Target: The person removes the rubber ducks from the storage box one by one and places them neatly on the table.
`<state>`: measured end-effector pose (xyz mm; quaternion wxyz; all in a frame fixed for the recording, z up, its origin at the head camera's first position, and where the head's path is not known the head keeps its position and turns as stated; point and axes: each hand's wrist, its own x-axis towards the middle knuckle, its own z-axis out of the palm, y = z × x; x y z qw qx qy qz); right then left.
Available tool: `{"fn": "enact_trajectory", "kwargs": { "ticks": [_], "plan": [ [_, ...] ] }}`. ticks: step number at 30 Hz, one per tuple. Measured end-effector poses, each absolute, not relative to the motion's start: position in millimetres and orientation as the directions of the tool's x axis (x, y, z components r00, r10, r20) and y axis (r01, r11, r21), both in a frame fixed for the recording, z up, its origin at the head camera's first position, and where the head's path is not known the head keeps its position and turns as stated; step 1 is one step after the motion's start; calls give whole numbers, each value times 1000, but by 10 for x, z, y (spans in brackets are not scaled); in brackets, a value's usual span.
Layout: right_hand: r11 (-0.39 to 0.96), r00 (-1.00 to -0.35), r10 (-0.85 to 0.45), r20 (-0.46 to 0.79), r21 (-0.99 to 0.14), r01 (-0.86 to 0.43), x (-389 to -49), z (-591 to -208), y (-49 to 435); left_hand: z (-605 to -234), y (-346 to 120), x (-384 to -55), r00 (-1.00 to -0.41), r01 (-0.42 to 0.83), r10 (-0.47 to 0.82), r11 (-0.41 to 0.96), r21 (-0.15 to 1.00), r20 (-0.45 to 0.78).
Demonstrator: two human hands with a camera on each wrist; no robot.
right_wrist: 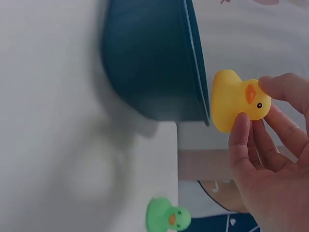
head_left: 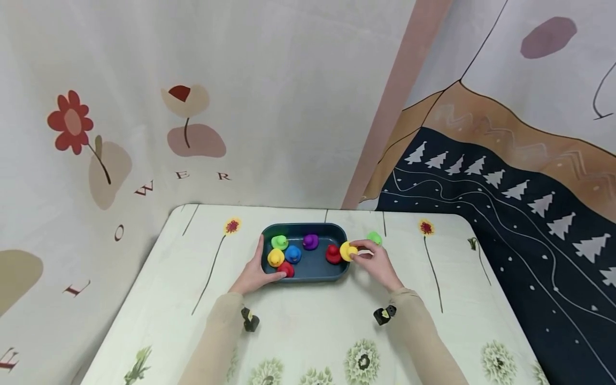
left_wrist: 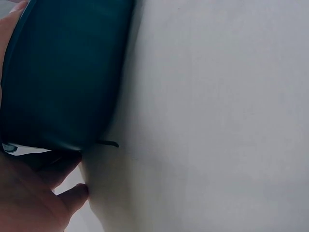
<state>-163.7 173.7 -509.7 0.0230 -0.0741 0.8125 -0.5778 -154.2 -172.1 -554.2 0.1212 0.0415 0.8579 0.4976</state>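
Note:
A dark blue rectangular tub [head_left: 313, 268] stands on the table, several rubber ducks inside it. My left hand [head_left: 255, 271] grips its left end, thumb over the near rim and fingers along the outer wall. Between thumb and fingertips, my right hand [head_left: 380, 263] pinches a yellow rubber duck [right_wrist: 236, 100] by the head, right at the tub's right rim. Inside are a purple duck [head_left: 310, 241], a blue duck [head_left: 293, 254], a green duck [head_left: 279, 242], another yellow duck [head_left: 276, 258] and two red ducks, one [head_left: 333, 254] near the right end.
Outside the tub, a second green duck [right_wrist: 166, 215] sits on the table behind my right hand. The flower-print cloth [head_left: 308, 321] covers the tabletop, and a patterned curtain [head_left: 289, 107] hangs behind its far edge. Small black cameras [head_left: 250, 320] are worn at both wrists.

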Motion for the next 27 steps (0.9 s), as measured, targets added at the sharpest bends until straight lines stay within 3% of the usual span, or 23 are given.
{"fn": "enact_trajectory", "kwargs": {
  "ticks": [11, 27],
  "plan": [
    [385, -986, -148, 81, -913, -133, -1568, -4882, 1949, -5564, -1721, -1539, -967, -52, 188, 505, 862, -169],
    [514, -997, -81, -5, -857, -38, -1674, -5252, 2540, -5559, -1715, -1542, -967, -52, 191, 493, 868, -166]
  ]
}}
